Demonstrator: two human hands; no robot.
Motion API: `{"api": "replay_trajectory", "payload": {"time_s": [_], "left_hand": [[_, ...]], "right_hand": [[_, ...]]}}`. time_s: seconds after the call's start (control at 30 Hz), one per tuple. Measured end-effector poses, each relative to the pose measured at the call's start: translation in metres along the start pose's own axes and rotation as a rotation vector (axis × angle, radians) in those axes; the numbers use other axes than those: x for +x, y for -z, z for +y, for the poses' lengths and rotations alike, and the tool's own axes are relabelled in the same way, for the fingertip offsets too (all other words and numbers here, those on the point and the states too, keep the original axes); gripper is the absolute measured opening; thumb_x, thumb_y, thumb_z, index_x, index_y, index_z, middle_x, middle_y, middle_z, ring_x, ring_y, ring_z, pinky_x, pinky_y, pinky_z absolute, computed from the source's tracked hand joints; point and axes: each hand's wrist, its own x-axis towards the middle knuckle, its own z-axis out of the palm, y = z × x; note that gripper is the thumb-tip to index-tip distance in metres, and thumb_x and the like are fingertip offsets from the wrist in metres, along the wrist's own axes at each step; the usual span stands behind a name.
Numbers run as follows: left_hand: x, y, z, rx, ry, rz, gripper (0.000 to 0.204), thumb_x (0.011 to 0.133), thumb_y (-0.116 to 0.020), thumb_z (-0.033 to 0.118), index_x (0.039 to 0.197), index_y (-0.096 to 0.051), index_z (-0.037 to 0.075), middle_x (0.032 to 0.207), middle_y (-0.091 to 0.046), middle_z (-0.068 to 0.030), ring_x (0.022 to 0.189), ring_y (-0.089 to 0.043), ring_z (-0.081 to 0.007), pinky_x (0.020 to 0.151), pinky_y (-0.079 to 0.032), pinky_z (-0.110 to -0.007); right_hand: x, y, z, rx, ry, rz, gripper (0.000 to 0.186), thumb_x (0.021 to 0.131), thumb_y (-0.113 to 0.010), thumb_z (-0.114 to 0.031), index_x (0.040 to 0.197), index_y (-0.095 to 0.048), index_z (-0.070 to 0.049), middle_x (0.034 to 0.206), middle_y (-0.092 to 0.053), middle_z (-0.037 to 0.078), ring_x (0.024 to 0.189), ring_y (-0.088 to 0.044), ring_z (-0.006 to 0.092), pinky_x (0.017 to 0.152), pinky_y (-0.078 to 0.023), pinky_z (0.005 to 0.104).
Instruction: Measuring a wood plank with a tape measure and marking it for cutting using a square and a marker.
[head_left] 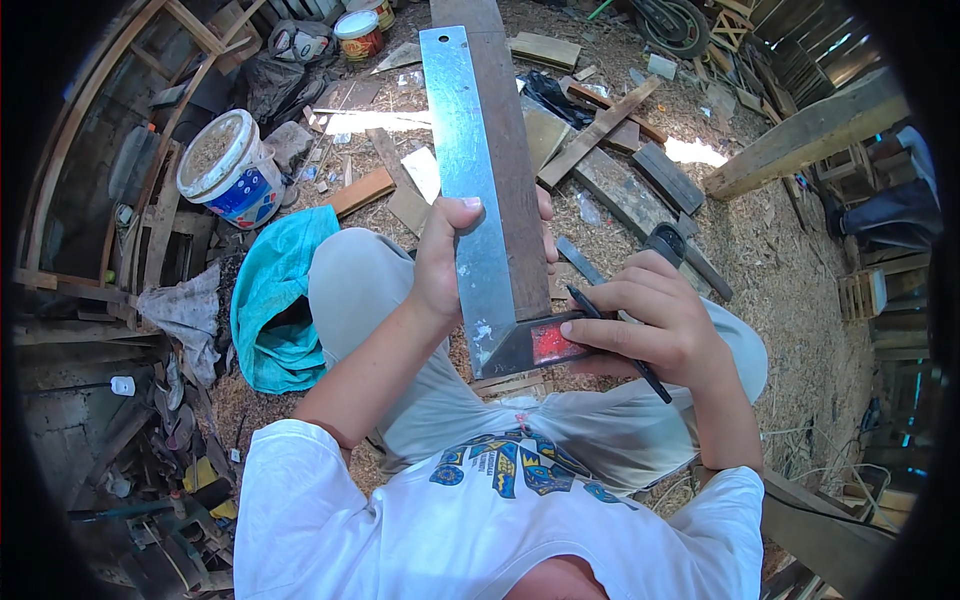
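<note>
Both hands press a try square (480, 190) onto a plank (510, 150).

Silver square blade (462, 160), brown plank (515, 170), teal cloth (275, 290), white bucket (225, 170).

The square (480, 190) and plank (515, 170) fill the space between the knees, with both hands closed around them. To the left, a teal cloth (275, 290) and a bucket (230, 170) crowd the ground. To the right, past scrap boards (610, 150), sawdust floor (790, 270) lies open up to a beam (810, 135).
</note>
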Motion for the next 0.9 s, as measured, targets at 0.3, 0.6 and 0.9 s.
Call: {"api": "replay_trajectory", "payload": {"time_s": [0.3,0.6,0.9], "left_hand": [[-0.005,-0.004,-0.009,0.078,0.013,0.053,0.062,0.092,-0.051,0.035,0.140,-0.047,-0.003,0.115,-0.067,-0.0208,0.092,-0.074,-0.0313,0.081,-0.062,-0.045],[-0.023,-0.011,-0.044,0.246,0.170,-0.038,0.067,0.089,-0.052,0.021,0.151,-0.034,0.003,0.119,-0.066,-0.0230,0.100,-0.072,-0.0299,0.087,-0.062,-0.044],[-0.041,-0.016,-0.066,0.409,0.288,-0.096,0.075,0.087,-0.057,0.020,0.156,-0.031,0.006,0.124,-0.064,-0.0213,0.108,-0.069,-0.0301,0.092,-0.060,-0.047]], "right_hand": [[-0.010,0.017,0.016,-0.117,-0.259,0.224,0.029,0.093,-0.082,-0.030,0.113,-0.079,-0.009,0.105,-0.074,0.011,0.085,-0.070,0.0265,0.081,-0.056,0.0391],[-0.001,0.009,0.053,0.710,-0.795,0.608,0.048,0.116,-0.048,-0.039,0.134,-0.062,0.003,0.118,-0.074,0.016,0.098,-0.074,0.0205,0.086,-0.061,0.0327],[0.018,0.014,0.051,0.898,-0.899,0.697,0.065,0.093,-0.085,-0.042,0.136,-0.064,0.002,0.116,-0.073,0.008,0.105,-0.071,0.0167,0.091,-0.056,0.0319]]}}
